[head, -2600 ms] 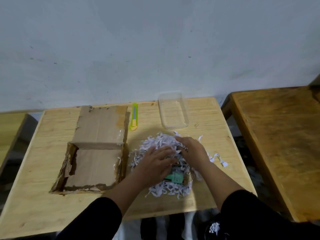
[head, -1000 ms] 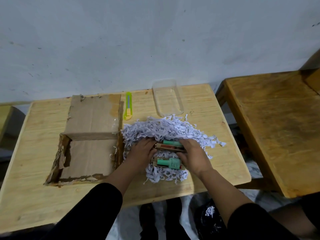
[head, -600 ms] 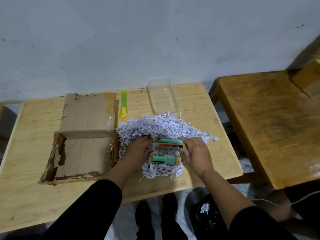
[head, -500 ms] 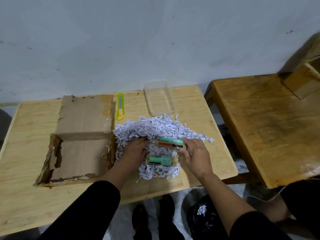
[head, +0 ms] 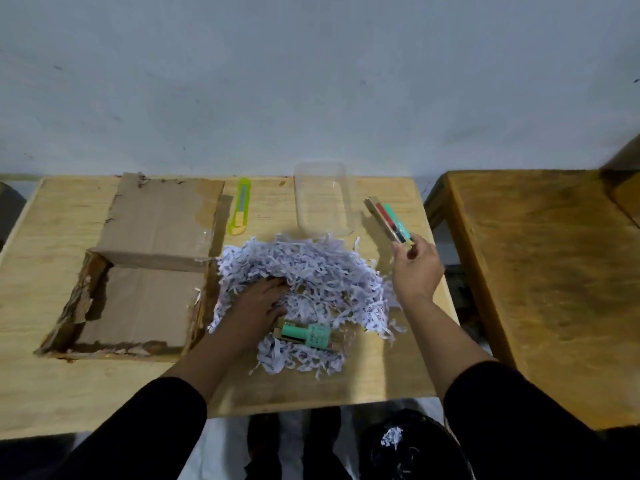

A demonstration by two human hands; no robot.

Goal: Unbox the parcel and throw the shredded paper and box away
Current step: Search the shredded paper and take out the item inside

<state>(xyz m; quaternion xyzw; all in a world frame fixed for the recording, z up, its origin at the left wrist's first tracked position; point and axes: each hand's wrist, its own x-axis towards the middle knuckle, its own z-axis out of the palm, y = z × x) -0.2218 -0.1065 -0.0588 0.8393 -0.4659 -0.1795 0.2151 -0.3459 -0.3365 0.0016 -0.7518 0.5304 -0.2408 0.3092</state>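
Head view looks down on a pale wooden surface (head: 311, 386) set against a grey wall. Shredded paper (head: 311, 271) lies heaped in the middle of it, right of an opened cardboard box (head: 138, 299) whose flap lies flat toward the far edge. The left hand (head: 256, 306) rests palm down on the near-left part of the heap, fingers spread and relaxed, its grip closed on nothing. Just right of that hand a small packaged item with a mint-green cap (head: 308, 336) lies on the paper's near side. The right hand (head: 415, 268) is raised over the surface's right edge, its grip pinching the near end of a second small package (head: 389, 221) with red and mint-green parts, which points up toward the far left. Beyond the heap stands a clear plastic container (head: 323, 199), and left of it a yellow-green utility knife (head: 240, 211). A darker wooden table (head: 554, 289) stands to the right. Below the near edge sits a black bag (head: 408, 448) with a few paper shreds in it.
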